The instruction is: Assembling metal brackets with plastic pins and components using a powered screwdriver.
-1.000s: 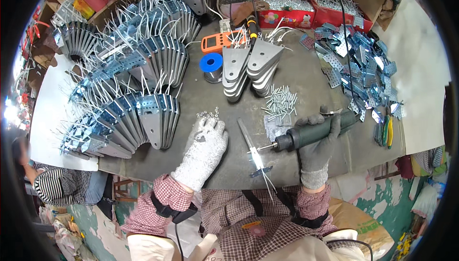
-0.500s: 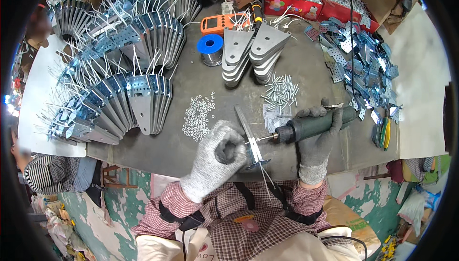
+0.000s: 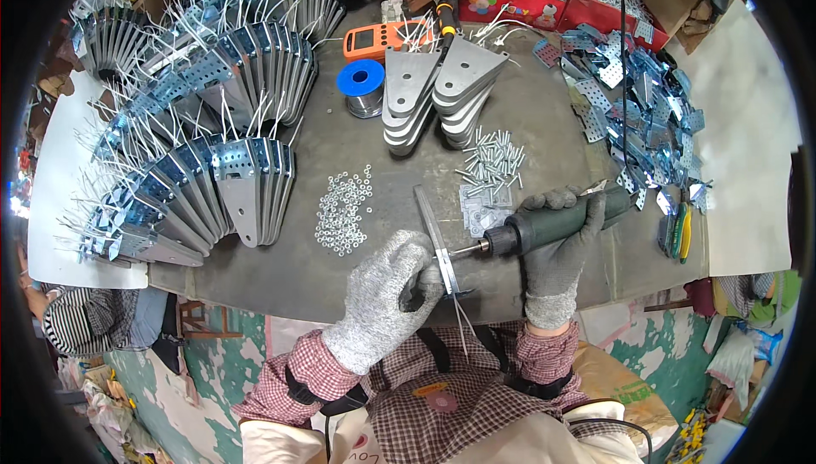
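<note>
My left hand, in a grey knit glove, grips the near end of a flat metal plate that stands on its edge near the front of the dark table. My right hand, also gloved, is closed around a dark green power screwdriver. The tool's bit meets the right face of the plate just beside my left fingers. Thin white wires hang from the plate toward my chest. A scatter of small nuts lies left of the plate. A pile of bolts lies behind it.
Fanned rows of perforated metal brackets with white ties fill the table's left side. Two stacks of plain plates, a blue solder spool and an orange meter stand at the back. Loose blue-grey brackets and pliers lie right.
My left hand left the pile of nuts and came right to close on the plate's near end. The screwdriver stays against the plate, and the view has shifted slightly.
</note>
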The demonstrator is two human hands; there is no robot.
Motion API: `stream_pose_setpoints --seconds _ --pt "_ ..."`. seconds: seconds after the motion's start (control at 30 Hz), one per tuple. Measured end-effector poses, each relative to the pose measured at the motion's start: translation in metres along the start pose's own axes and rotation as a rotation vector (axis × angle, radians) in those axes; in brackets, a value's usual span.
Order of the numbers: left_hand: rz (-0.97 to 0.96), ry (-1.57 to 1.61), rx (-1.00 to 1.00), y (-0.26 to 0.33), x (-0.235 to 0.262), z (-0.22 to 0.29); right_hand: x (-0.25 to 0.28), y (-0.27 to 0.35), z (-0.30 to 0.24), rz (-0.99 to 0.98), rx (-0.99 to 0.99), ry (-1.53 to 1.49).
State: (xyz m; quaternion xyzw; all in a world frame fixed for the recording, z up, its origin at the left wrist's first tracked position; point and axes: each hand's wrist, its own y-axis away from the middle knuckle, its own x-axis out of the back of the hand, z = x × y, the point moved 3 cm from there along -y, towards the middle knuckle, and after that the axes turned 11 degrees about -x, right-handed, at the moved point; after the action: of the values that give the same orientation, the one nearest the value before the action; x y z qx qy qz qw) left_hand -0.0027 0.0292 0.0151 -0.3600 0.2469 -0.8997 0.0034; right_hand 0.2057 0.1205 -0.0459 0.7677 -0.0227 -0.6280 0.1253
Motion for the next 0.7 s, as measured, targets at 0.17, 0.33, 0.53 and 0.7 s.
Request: stream_pose_setpoints --seconds 0.17,0.33,0.53,0.7 --pt "0.033 0.114 -0.01 0.001 0.0 -0.005 -0.002 0.0 0.0 0.008 -0.006 0.001" --pt "0.106 0.068 -0.098 0.007 -0.003 -0.017 -0.008 -0.001 0.0 0.042 -0.015 -0.051" --pt "-0.087 -0.064 -0.163 0.003 -0.005 -0.012 -0.006 0.002 0.008 0.07 0.022 -0.046" --pt "-0.163 -0.062 -0.212 -0.004 -0.009 -0.005 0.004 0.0 0.003 -0.005 0.004 -0.158"
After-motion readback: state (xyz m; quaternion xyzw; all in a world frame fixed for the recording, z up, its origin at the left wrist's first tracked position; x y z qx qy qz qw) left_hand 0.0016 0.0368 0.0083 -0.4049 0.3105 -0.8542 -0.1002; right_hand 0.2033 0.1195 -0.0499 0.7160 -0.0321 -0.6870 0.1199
